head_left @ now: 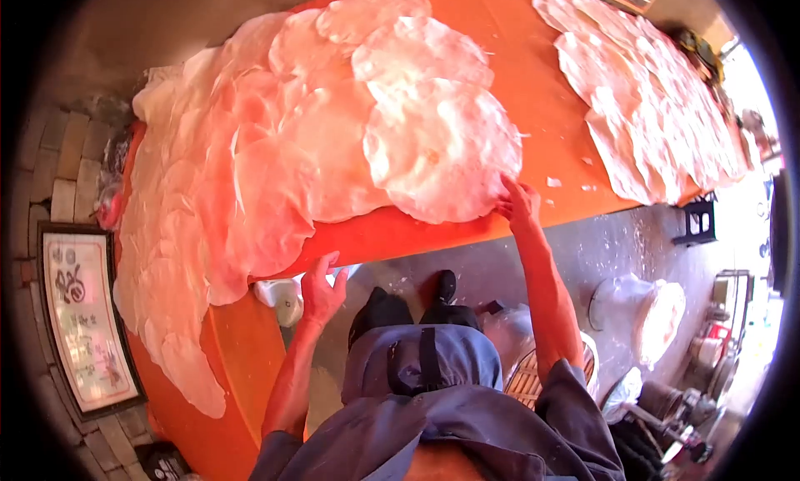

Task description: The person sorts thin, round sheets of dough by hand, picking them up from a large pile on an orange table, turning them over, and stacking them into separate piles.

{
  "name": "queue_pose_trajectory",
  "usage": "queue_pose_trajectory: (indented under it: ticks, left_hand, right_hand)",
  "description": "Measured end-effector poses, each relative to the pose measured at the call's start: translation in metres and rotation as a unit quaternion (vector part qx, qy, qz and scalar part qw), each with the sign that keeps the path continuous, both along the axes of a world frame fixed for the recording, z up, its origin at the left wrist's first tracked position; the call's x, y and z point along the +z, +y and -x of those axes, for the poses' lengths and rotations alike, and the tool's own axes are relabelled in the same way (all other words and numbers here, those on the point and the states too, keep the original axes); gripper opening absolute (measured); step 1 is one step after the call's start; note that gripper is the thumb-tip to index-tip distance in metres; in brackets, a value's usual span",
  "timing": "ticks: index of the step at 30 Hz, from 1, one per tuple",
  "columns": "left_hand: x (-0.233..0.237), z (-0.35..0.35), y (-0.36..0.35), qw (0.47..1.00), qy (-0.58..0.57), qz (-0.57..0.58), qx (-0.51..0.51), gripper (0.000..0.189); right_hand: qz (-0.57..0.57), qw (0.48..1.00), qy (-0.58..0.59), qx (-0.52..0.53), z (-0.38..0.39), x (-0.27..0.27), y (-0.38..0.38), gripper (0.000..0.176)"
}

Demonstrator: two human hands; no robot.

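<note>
At the near edge of the orange table [533, 89], the left hand [321, 291] spreads open, the right hand [517, 204] touches a flat round sheet [442, 152], grip unclear; the framed sign [83, 323] beside the table is unreadable.

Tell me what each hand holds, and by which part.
The right hand touches the near rim of a round sheet; a grip cannot be told. The left hand, open by the orange table edge, holds nothing.

My right hand [518, 206] at pale round thin sheet [442, 148]: grip unclear. Framed white wall sign [83, 314]: writing too small. Far sheet row [650, 89]: cut by lens rim.
</note>
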State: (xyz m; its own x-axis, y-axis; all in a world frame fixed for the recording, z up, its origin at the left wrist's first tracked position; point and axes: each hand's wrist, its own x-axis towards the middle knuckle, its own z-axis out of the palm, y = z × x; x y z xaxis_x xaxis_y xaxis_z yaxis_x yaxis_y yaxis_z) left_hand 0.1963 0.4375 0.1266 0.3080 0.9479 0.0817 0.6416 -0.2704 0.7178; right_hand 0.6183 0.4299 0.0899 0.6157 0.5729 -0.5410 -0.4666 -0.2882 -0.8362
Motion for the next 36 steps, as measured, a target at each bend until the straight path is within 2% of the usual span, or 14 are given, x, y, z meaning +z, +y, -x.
queue_pose_trajectory:
  ticks: [8, 13, 16, 21, 23, 26, 28, 30, 31, 32, 33, 34, 35, 36]
  left_hand:
    - [0.006, -0.004, 0.086, 0.978, 0.172, -0.121, -0.02, 0.064]
    - [-0.016, 0.012, 0.12, 0.981, 0.157, -0.088, -0.071, 0.076]
    - [-0.026, 0.034, 0.126, 0.976, 0.169, -0.109, -0.087, 0.07]
    - [-0.02, 0.04, 0.138, 0.971, 0.181, -0.15, -0.041, 0.059]
    - [-0.028, 0.051, 0.141, 0.982, 0.16, -0.1, -0.008, 0.04]
    - [-0.016, 0.064, 0.143, 0.996, 0.045, 0.017, 0.076, 0.02]
    - [0.005, 0.061, 0.144, 0.99, -0.043, 0.045, 0.128, 0.015]
    - [0.036, 0.058, 0.147, 0.983, -0.092, 0.018, 0.159, 0.013]
    - [0.049, 0.051, 0.148, 0.983, -0.1, 0.02, 0.151, 0.013]
    - [0.061, 0.037, 0.149, 0.986, -0.111, 0.029, 0.123, 0.012]
    - [0.072, 0.019, 0.147, 0.988, -0.12, 0.041, 0.092, 0.012]
    - [0.079, -0.001, 0.143, 0.988, -0.127, 0.056, 0.061, 0.012]
    - [0.08, -0.025, 0.143, 0.992, -0.123, 0.029, 0.002, 0.011]
    - [0.081, -0.05, 0.144, 0.991, -0.119, 0.003, -0.059, 0.011]
  right_hand:
    - [0.099, 0.942, -0.321, 0.011, -0.016, -0.056, 0.008, 0.049]
    - [-0.014, 0.965, -0.262, 0.008, 0.025, 0.016, 0.041, 0.036]
    - [0.0, 0.805, -0.573, 0.152, 0.058, 0.116, 0.099, 0.026]
    - [-0.213, 0.875, -0.406, 0.154, 0.058, 0.241, 0.195, 0.023]
    - [-0.257, 0.885, -0.352, 0.161, 0.026, 0.264, 0.213, 0.031]
    - [-0.24, 0.895, -0.359, 0.11, -0.006, 0.257, 0.22, 0.033]
    - [-0.222, 0.886, -0.388, 0.127, -0.047, 0.205, 0.22, 0.031]
    - [-0.074, 0.866, -0.48, 0.117, -0.062, 0.148, 0.212, 0.029]
    - [-0.008, 0.759, -0.639, 0.124, -0.072, 0.108, 0.202, 0.03]
    - [-0.173, 0.92, -0.325, 0.136, -0.048, 0.08, 0.192, 0.029]
    - [-0.283, 0.958, 0.025, 0.031, -0.023, 0.052, 0.182, 0.028]
    - [-0.076, 0.954, -0.17, 0.236, 0.037, 0.082, 0.164, 0.037]
    - [0.025, 0.944, 0.128, 0.303, 0.06, 0.073, 0.165, 0.048]
    - [0.02, 0.899, 0.265, 0.347, 0.092, 0.093, 0.16, 0.052]
